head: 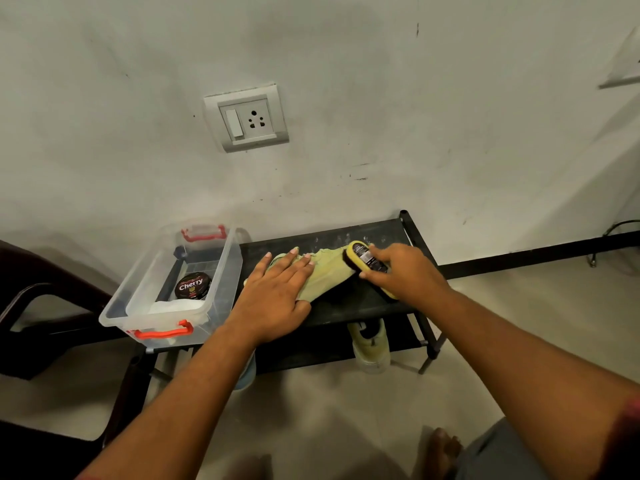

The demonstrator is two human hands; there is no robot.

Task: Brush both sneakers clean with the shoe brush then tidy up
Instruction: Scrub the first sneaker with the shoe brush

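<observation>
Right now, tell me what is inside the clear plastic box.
The box holds a round black polish tin and a white sheet at its near end. Anything beneath that sheet is covered.

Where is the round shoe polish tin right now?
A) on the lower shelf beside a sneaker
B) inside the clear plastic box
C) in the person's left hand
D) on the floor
B: the polish tin lies on the bottom of the clear plastic box, while the left hand presses flat on the sneaker and the right hand grips the brush.
</observation>
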